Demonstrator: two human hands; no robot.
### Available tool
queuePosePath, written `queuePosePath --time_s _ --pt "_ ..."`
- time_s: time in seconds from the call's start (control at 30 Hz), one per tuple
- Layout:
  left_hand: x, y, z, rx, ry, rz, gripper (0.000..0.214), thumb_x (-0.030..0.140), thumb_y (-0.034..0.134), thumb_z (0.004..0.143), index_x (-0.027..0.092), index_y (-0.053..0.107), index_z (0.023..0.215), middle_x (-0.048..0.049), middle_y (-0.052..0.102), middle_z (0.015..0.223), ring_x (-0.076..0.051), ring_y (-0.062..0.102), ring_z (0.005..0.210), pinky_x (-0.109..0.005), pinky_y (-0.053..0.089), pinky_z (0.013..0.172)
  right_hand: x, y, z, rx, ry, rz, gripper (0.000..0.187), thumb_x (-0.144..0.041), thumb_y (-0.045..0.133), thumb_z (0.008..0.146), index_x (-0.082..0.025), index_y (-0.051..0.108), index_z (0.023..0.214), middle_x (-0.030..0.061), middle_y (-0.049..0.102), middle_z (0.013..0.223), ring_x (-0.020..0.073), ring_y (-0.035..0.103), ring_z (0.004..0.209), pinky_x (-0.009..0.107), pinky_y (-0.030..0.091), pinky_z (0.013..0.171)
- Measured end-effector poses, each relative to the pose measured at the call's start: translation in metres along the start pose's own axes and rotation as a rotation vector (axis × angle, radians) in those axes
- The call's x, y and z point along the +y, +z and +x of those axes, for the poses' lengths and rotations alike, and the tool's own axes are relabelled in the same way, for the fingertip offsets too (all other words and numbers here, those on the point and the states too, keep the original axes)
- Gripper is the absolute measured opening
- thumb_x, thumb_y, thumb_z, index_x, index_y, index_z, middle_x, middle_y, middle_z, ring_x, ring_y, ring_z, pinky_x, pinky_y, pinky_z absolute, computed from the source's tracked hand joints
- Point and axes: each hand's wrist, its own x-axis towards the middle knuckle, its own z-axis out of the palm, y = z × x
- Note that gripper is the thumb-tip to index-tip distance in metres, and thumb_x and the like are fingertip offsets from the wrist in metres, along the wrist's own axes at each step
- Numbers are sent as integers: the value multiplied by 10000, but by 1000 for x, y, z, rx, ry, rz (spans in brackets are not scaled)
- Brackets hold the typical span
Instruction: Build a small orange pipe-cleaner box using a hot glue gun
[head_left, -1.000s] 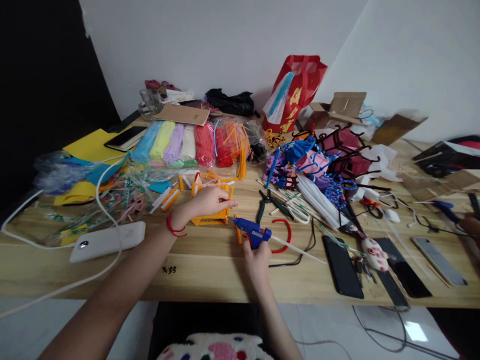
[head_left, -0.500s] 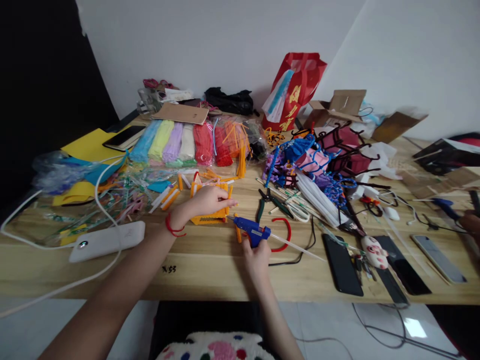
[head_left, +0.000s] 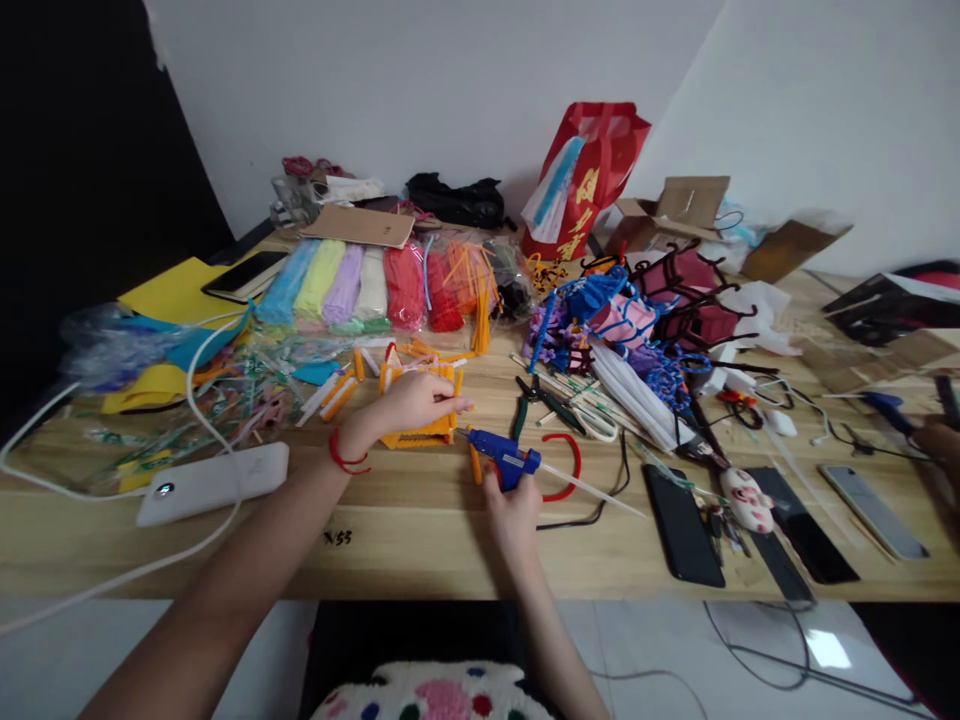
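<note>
A blue hot glue gun [head_left: 504,459] with a pale glue stick out of its back is gripped in my right hand [head_left: 511,505]. Its nozzle points left, close to the near right corner of a small orange box-like frame [head_left: 420,439] of fuzzy pipe cleaners. My left hand [head_left: 420,402], a red cord on its wrist, is closed over the top of this frame; the fingertips are partly hidden. A short orange piece [head_left: 475,466] lies just below the nozzle. To the frame's left are several short orange and white pieces [head_left: 339,394].
Bundles of coloured pipe cleaners [head_left: 345,283] lie behind the frame. Dark-handled pliers [head_left: 551,404] and a curved red pipe cleaner [head_left: 576,468] are to the right, near a black phone [head_left: 682,525]. A white power bank [head_left: 214,485] with a cable sits left. Another person's hand [head_left: 937,440] shows far right.
The glue gun has shifted slightly left and up, with its nozzle nearer the orange frame. My left hand stays in place on the frame.
</note>
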Motion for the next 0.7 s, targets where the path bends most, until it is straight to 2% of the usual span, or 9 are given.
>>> queuePosePath --time_s 0.1,0.17,0.27,0.33,0.4,0.53,0.63,0.7 --pt "4 -1 -3 7 -21 -19 463 457 540 874 160 520 519 40 492 518 -88 426 513 -244 339 579 -3 -4 7 31 64 21 371 -555 633 696 -188 587 727 34 646 580 217 593 532 281 411 499" --pt "9 0 -8 43 -65 -56 402 457 549 872 164 578 599 33 528 550 -97 453 521 -245 350 556 -2 -6 17 -19 103 69 409 -591 615 712 -186 593 758 30 647 561 230 613 531 290 435 493" --pt "17 2 -20 154 -78 -130 299 441 564 874 176 636 756 8 625 693 -112 523 576 -253 406 576 -1 -5 39 -163 101 89 384 -567 519 810 -190 592 797 17 633 511 238 633 518 298 462 487" --pt "24 5 -31 253 -23 -127 250 406 576 879 187 639 777 -19 658 824 -137 588 708 -281 464 684 -1 -3 55 -222 71 38 360 -529 469 857 -193 594 821 24 654 540 233 653 536 293 476 494" --pt "31 10 -44 359 8 -27 207 377 609 864 197 650 770 -30 654 832 -171 606 825 -319 478 781 -3 0 70 -248 46 -18 368 -505 428 889 -189 599 813 41 672 569 227 663 541 287 479 500" --pt "42 24 -71 496 66 162 73 281 663 835 235 688 885 -10 684 792 -166 604 786 -329 479 770 -12 5 90 -264 -13 -209 452 -507 419 898 -145 638 741 152 700 637 265 691 626 316 489 573" --pt "44 33 -84 553 70 242 114 230 672 825 256 686 935 5 718 816 -165 630 798 -341 478 785 -22 8 95 -251 -55 -374 513 -516 433 892 -99 669 709 268 707 755 324 702 774 367 496 676" --pt "44 36 -88 576 82 268 140 205 675 820 254 681 950 10 731 839 -165 647 815 -342 480 788 -28 10 96 -247 -75 -467 524 -517 449 886 -81 689 722 294 704 798 343 699 822 390 496 709"
